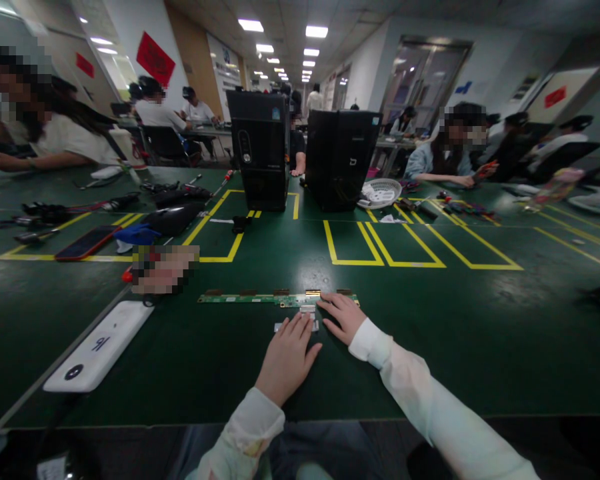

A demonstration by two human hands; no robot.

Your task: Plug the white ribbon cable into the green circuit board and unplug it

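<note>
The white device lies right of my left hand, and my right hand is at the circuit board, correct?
The side is wrong: in the head view, the white device lies left of your left hand. Your right hand is at the green circuit board.

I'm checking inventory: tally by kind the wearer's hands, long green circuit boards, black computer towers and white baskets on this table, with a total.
Wearer's left hand and right hand: 2
Long green circuit board: 1
Black computer towers: 2
White basket: 1
Total: 6
</note>
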